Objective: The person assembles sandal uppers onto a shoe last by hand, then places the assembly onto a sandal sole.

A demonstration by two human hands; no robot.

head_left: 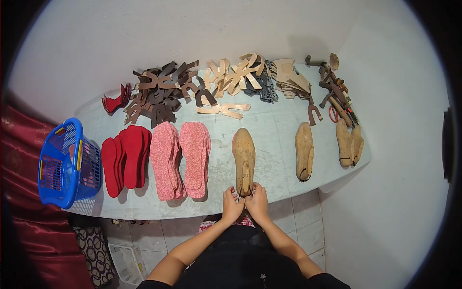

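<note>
A wooden shoe last (pixel 244 149) lies near the table's front edge, its toe pointing to the back. A strip of pink shows beneath its left side near the toe. My left hand (pixel 232 203) and my right hand (pixel 257 201) meet at its heel end, one on each side, fingers bent and closed around a thin dark cord or the last's edge; exactly what they pinch is too small to make out. To the left lie stacked pink patterned soles (pixel 195 156). Another wooden last (pixel 303 149) with a dark cord at its heel is to the right.
A blue basket (pixel 77 168) and red soles (pixel 113 166) are at left. Brown straps (pixel 161 89), beige straps (pixel 233 77) and beige pieces (pixel 291 79) line the back. Tools (pixel 337 94) and a pair of lasts (pixel 344 144) lie at right.
</note>
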